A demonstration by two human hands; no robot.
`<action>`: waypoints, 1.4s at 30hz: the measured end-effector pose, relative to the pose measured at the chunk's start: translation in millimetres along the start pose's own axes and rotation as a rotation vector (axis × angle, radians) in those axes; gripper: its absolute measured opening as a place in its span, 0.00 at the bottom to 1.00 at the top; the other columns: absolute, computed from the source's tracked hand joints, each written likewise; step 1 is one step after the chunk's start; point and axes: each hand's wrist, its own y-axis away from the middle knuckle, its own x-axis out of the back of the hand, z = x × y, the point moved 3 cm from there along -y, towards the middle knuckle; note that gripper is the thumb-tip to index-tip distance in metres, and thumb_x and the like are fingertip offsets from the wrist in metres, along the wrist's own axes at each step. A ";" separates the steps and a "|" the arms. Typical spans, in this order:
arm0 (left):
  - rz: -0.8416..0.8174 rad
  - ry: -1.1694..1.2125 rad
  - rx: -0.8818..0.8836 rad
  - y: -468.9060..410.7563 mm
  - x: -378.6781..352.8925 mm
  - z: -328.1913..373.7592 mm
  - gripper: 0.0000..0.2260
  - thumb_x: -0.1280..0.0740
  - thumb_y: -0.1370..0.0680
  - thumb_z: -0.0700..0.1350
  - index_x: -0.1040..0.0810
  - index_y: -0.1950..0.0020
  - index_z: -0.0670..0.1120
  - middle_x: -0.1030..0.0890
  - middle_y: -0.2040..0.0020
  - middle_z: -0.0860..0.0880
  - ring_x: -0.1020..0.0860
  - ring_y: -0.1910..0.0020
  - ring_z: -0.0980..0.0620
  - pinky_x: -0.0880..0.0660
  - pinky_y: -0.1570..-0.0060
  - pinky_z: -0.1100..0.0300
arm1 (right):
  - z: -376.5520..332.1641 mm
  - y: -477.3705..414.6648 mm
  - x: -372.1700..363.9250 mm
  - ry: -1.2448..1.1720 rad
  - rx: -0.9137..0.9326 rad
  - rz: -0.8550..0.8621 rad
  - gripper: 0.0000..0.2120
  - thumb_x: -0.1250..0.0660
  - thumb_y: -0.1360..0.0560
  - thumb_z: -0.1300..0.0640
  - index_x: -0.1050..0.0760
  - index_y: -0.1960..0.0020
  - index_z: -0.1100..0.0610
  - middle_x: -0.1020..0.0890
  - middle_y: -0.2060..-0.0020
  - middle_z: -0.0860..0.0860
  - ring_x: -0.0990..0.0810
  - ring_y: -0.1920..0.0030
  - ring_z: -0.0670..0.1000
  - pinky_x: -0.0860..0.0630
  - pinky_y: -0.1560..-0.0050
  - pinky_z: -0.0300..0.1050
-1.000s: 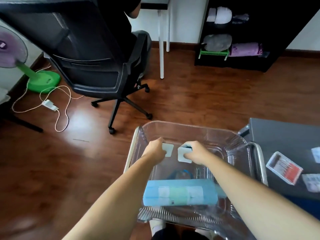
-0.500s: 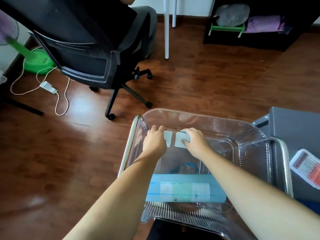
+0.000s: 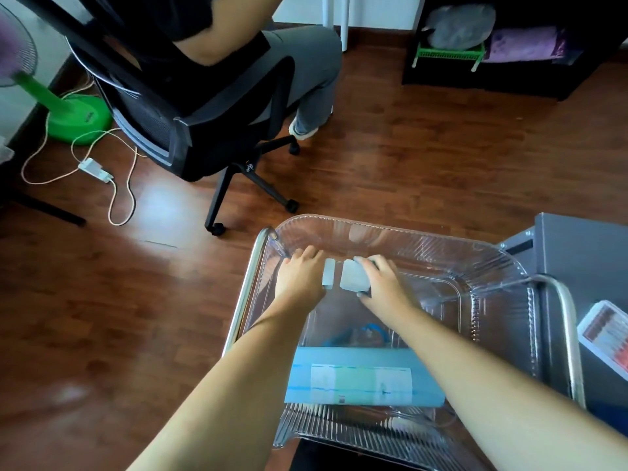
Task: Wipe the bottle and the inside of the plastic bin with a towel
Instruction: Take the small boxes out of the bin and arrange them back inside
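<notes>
A clear ribbed plastic bin [image 3: 390, 230] rests in a metal frame [image 3: 245, 294] in front of me. Both my hands are inside it, by the far wall. My left hand [image 3: 299, 280] presses a small pale towel piece [image 3: 329, 274] against the bin. Just beside it, my right hand [image 3: 385, 285] lies over a larger pale folded towel piece [image 3: 353, 278]. A blue pack with a white and green label [image 3: 360, 379] lies at the bin's near side. A blurred blue object [image 3: 368, 334] shows through the clear bottom; I cannot tell whether it is the bottle.
A person sits in a black office chair [image 3: 190, 130] ahead on the left. A green fan base [image 3: 80, 119] and a white cable with a plug [image 3: 97, 168] lie on the wooden floor. A grey cabinet [image 3: 584, 253] with a red-and-white box [image 3: 608, 334] stands at right.
Both hands have slid a little further along the bin's far side, and their fingers now lie flatter over the towel pieces. My view has tilted down and closer.
</notes>
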 end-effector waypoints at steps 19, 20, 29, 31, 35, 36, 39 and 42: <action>0.149 0.009 0.044 24.2 -9.6 1.8 0.24 0.33 0.26 0.39 0.32 0.31 0.47 0.30 0.33 0.44 0.32 0.38 0.43 0.33 0.41 0.52 | -9.3 6.0 6.3 -0.207 0.025 0.031 0.29 0.28 0.28 0.59 0.32 0.30 0.51 0.31 0.33 0.50 0.25 0.39 0.56 0.26 0.46 0.49; 0.145 -0.002 0.033 23.5 -9.9 2.1 0.23 0.34 0.26 0.39 0.31 0.31 0.48 0.29 0.33 0.45 0.31 0.38 0.43 0.32 0.42 0.52 | -9.6 5.7 5.9 -0.207 0.019 0.034 0.28 0.28 0.28 0.60 0.32 0.30 0.51 0.30 0.34 0.50 0.25 0.40 0.56 0.26 0.47 0.49; 0.211 0.029 0.079 14.5 -6.6 -0.5 0.19 0.30 0.30 0.35 0.23 0.41 0.46 0.22 0.42 0.45 0.25 0.44 0.42 0.27 0.51 0.50 | -22.4 -6.7 -3.9 -0.271 -0.032 0.090 0.29 0.28 0.30 0.65 0.30 0.32 0.52 0.26 0.39 0.51 0.24 0.43 0.57 0.26 0.48 0.48; 0.219 0.039 0.101 15.3 -7.7 -1.7 0.19 0.29 0.30 0.36 0.22 0.41 0.46 0.21 0.42 0.45 0.24 0.44 0.42 0.25 0.50 0.50 | -25.6 -7.9 -6.2 -0.273 -0.037 0.085 0.29 0.28 0.30 0.65 0.30 0.32 0.52 0.27 0.39 0.51 0.24 0.43 0.57 0.26 0.48 0.47; 0.222 0.054 0.113 15.4 -9.0 -2.2 0.18 0.29 0.29 0.36 0.23 0.40 0.45 0.22 0.42 0.45 0.25 0.44 0.42 0.25 0.49 0.50 | -27.4 -8.8 -7.4 -0.262 -0.051 0.084 0.29 0.29 0.30 0.65 0.31 0.32 0.52 0.27 0.38 0.52 0.25 0.42 0.57 0.26 0.46 0.48; 0.224 0.061 0.110 15.1 -8.5 -2.4 0.18 0.30 0.29 0.35 0.23 0.40 0.45 0.22 0.42 0.44 0.25 0.44 0.42 0.26 0.50 0.49 | -27.6 -8.9 -7.1 -0.264 -0.050 0.085 0.29 0.29 0.29 0.65 0.31 0.31 0.52 0.27 0.38 0.52 0.25 0.42 0.57 0.26 0.46 0.48; 0.216 0.089 0.106 15.4 -6.9 -2.1 0.18 0.34 0.28 0.34 0.24 0.39 0.44 0.23 0.41 0.44 0.27 0.43 0.42 0.28 0.50 0.49 | -28.1 -8.2 -5.0 -0.273 -0.038 0.075 0.30 0.29 0.29 0.65 0.33 0.30 0.52 0.28 0.38 0.51 0.25 0.42 0.57 0.26 0.45 0.48; 0.206 0.097 0.112 21.1 -2.6 0.1 0.19 0.33 0.27 0.36 0.26 0.36 0.45 0.25 0.38 0.45 0.28 0.40 0.43 0.28 0.45 0.51 | -26.8 -2.7 2.5 -0.267 -0.044 0.068 0.31 0.28 0.29 0.62 0.33 0.29 0.52 0.28 0.36 0.50 0.25 0.42 0.56 0.27 0.46 0.47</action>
